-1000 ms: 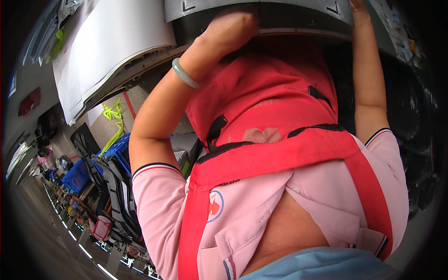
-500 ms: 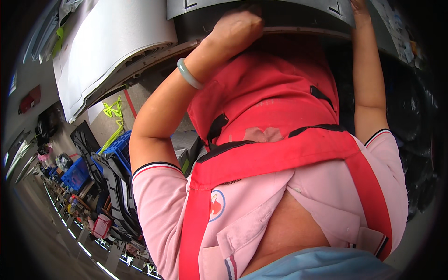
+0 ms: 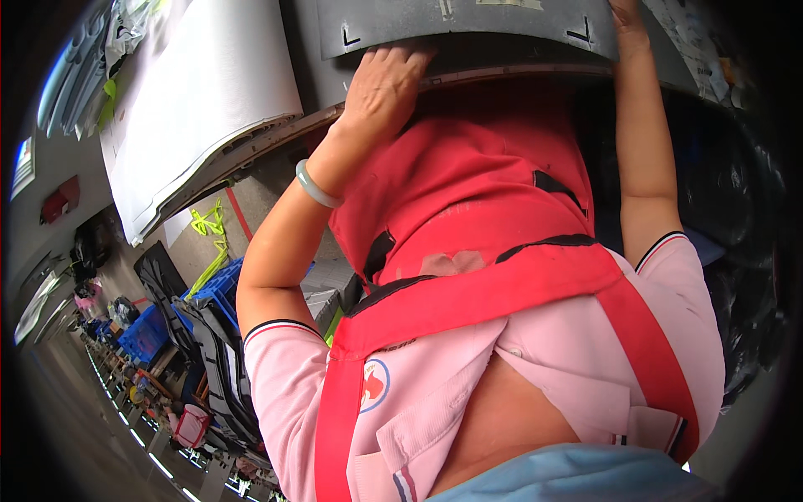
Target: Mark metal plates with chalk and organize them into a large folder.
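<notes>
A curved grey board [image 3: 468,23] with black corner marks lies across the dark work table at the top of the view. My left hand [image 3: 385,88], a pale bangle on its wrist, is at the board's near edge toward the left. Its fingers are stretched forward, and their tips go out of sight beneath that edge. At the board's right side, my right hand [image 3: 627,21] grips the edge. The picture's upper border cuts off part of that hand. Under the board, a dark surface shows as a narrow strip.
A thick roll of white sheet material [image 3: 213,71] lies on the table to the left. Below it are blue crates [image 3: 142,330], a dark chair-like frame [image 3: 213,360] and yellow-green straps [image 3: 209,230]. Black plastic wrapping [image 3: 719,192] stands at the right. My red apron [image 3: 468,192] touches the table's front.
My left hand has gone from a closed fist to outstretched fingers and moved left, under the board's near edge. The board shows lower in view. My right hand stays at its right side.
</notes>
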{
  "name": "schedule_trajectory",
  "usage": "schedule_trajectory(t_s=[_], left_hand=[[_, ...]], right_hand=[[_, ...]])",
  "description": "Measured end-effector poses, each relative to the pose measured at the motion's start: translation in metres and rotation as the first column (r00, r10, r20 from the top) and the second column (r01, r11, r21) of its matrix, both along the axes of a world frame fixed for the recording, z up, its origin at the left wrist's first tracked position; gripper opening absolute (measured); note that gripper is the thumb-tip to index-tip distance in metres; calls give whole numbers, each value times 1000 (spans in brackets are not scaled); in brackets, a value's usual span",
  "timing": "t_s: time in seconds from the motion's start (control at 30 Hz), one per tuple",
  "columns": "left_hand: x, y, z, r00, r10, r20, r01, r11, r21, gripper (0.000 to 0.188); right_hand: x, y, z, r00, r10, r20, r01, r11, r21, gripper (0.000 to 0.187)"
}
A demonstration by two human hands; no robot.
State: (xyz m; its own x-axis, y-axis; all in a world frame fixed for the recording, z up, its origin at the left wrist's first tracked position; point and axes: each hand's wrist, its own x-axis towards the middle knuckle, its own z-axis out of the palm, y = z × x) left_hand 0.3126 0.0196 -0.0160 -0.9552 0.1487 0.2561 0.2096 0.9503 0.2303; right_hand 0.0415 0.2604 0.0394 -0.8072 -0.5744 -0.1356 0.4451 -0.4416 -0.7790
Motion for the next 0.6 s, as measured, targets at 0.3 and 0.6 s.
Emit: schedule_trajectory(t_s=[0.3,0.6], left_hand=[[-162,173,9,923,-327,-201,327,944,-36,37],[-248,141,32,978,72,-195,53,820,570,19]], right_hand=[[-47,62,48,886,-388,-254,384,921,-67,32],[-78,158,50,875,-322,-362,200,921,-334,40]])
